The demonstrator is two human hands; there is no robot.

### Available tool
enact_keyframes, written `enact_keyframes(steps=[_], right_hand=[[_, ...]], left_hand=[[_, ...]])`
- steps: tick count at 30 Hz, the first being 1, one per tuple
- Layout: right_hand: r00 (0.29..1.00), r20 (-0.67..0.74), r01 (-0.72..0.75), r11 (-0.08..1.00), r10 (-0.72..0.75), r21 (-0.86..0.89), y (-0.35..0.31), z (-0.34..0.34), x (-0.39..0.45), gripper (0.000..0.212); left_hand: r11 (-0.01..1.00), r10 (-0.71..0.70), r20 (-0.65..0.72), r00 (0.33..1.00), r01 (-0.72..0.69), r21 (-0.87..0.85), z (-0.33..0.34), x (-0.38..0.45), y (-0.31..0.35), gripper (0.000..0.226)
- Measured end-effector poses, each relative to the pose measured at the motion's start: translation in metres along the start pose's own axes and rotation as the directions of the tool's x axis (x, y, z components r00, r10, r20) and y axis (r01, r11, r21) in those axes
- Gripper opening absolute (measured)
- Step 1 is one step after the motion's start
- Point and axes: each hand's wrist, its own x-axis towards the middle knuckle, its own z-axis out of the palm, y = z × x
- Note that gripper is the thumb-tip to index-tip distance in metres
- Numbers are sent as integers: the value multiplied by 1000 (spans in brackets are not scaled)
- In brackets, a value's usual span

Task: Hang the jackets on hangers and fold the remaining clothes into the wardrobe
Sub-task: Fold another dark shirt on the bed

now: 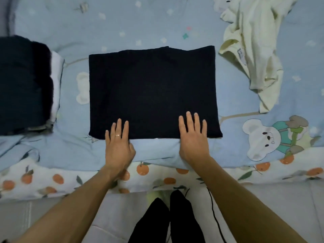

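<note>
A black garment (152,88) lies folded into a neat rectangle in the middle of the bed. My left hand (118,146) rests flat on its near left edge, fingers straight, a ring on one finger. Flat on the near right edge lies my right hand (192,139), fingers spread and straight. A cream garment (250,50) lies crumpled and unfolded at the upper right of the bed. At the left edge stands a stack of folded dark clothes (22,85) with a white piece beneath.
The bed carries a light blue quilt (140,23) with a cartoon mouse print (273,137) at right and an orange-fruit sheet (52,179) along its near edge. Below are a pale tiled floor (70,218), my dark-trousered legs and a thin black cable (215,218).
</note>
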Motion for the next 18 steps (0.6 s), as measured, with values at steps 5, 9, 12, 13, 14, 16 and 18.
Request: enact_keyframes(steps=[5,9,12,13,14,16,18], right_hand=[[995,-38,-94,993,92,-73,-8,8,19,73],[997,-31,-74,996,72,-57,9,-19,23,43],[989,-38,-140,990,141,36,9,-61,3,24],[984,-56,-166,984,169,59,6,-79,-8,23],[976,-74,-196,976,203,91,1,-105,-24,22],[968,-82,-229,967,238,109,-5,-133,-53,20],[957,-152,-234,967,248,104,-12,-169,-79,20]], left_hand=[[999,35,-133,990,-39,-28,10,26,-10,72],[994,-13,-87,996,3,-111,-21,35,-24,45],[1000,-8,-24,1000,8,-17,-64,18,-27,18],[1000,-8,-37,999,8,-9,-82,7,-27,16],[1000,-16,-46,999,16,-10,-111,-6,-28,16],[999,-36,-78,996,34,-28,-147,-26,-27,16],[997,-58,-144,988,49,-63,-192,-44,-28,15]])
